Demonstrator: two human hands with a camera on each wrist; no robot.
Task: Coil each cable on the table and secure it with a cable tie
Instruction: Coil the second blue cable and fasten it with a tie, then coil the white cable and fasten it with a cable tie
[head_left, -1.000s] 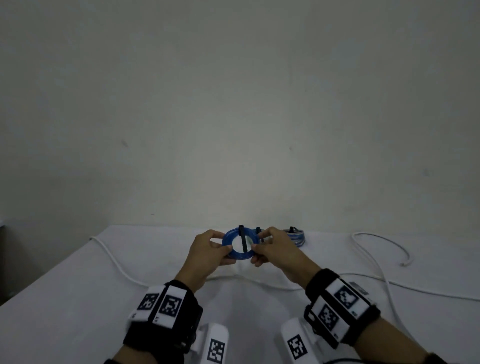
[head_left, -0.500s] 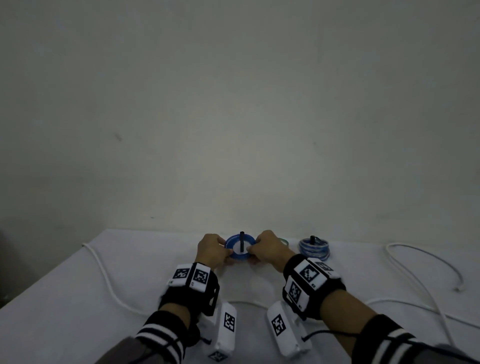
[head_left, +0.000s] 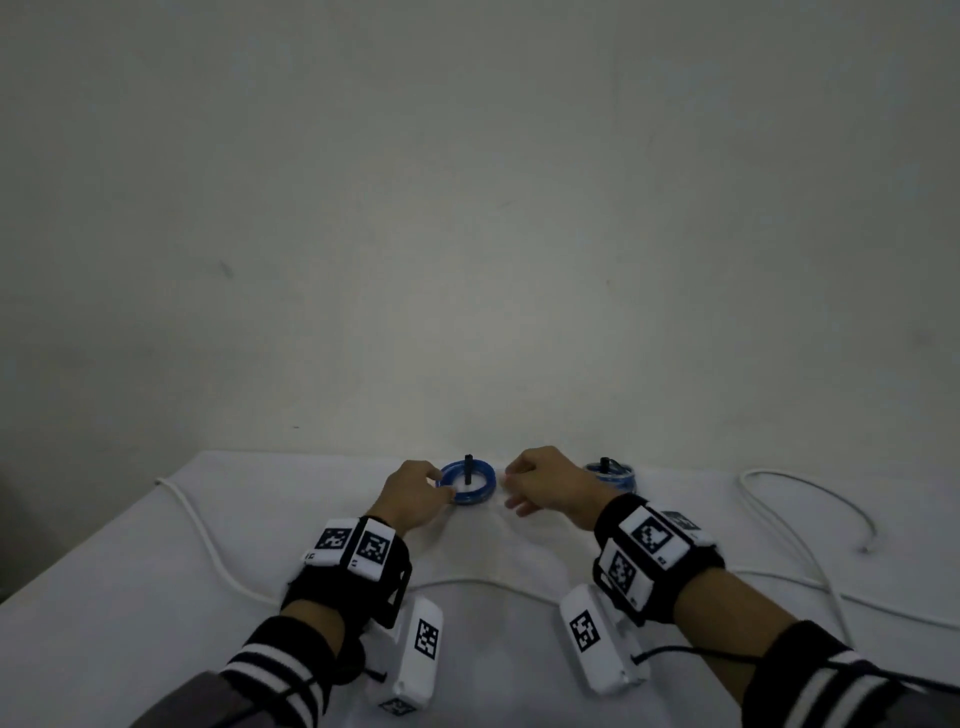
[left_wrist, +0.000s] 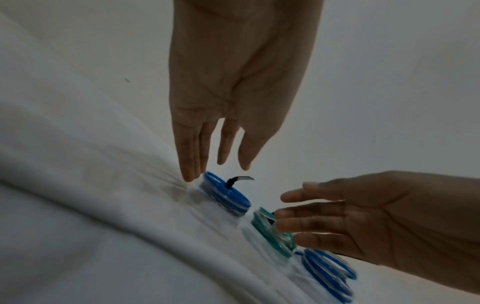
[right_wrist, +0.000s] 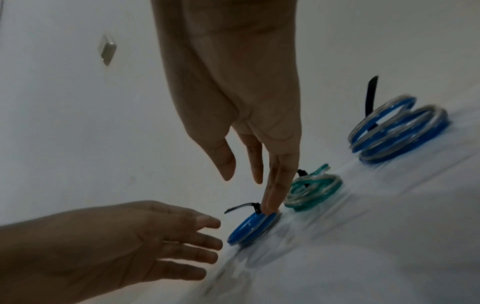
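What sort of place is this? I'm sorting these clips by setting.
Probably a plain indoor recording setup, not a home. A table draped in white cloth stands against a bare wall, holding only tied cable coils and a loose white cable.

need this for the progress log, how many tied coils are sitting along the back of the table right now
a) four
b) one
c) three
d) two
c) The right wrist view shows three in a row: the blue coil under the right hand fingertips, a teal coil beside it, and a larger blue coil farther along, each with a black cable tie.
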